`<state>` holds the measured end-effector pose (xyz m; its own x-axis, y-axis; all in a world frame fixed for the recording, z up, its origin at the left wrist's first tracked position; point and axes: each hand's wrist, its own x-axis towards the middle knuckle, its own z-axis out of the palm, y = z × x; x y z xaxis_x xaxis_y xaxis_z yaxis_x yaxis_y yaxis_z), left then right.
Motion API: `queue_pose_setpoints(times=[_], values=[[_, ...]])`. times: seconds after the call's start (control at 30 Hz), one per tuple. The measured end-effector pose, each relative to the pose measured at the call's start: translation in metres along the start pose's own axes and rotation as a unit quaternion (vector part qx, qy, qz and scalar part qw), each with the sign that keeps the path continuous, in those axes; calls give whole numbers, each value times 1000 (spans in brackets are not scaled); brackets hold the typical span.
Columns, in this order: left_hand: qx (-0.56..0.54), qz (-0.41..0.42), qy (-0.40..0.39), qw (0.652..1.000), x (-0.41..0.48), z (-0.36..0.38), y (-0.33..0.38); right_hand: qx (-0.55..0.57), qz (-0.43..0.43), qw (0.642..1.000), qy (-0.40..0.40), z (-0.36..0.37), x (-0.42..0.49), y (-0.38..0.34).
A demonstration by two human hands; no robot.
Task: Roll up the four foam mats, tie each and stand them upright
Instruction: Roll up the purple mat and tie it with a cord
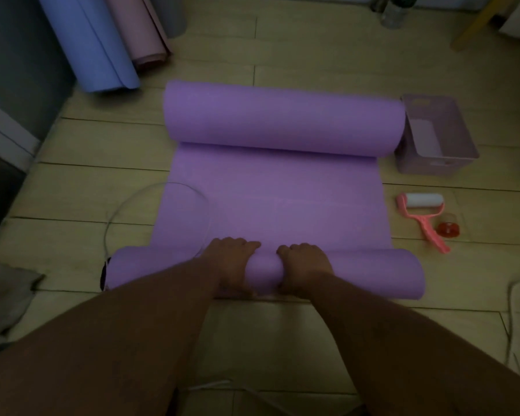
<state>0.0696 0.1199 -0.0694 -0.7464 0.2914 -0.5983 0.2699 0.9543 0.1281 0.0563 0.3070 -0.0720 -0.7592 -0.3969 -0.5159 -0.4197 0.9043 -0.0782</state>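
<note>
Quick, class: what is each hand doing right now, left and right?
Left hand: fingers curled over the near roll of the purple mat.
Right hand: likewise curled over that roll.

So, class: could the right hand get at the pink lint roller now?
Probably yes: the lint roller lies uncovered on the floor on that side, though the right hand grips the purple mat.

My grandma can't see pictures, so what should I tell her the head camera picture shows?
The left hand and right hand grip the near rolled end of a purple mat on the floor; its far end is curled too. A blue rolled mat and a pink rolled mat stand far left; a pink bin and lint roller sit right.
</note>
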Motion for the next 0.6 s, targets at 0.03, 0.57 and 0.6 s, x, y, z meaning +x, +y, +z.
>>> queue_pose_setpoints(times=[0.03,0.57,0.6], values=[[15,9,45,999,-5,7,-1,14,4,1000,-21,-6,5,0],[13,0,47,999,-6,6,7,64,50,996,-46,-9,3,7],[28,-7,69,997,-9,13,8,67,53,995,-56,-14,6,6]])
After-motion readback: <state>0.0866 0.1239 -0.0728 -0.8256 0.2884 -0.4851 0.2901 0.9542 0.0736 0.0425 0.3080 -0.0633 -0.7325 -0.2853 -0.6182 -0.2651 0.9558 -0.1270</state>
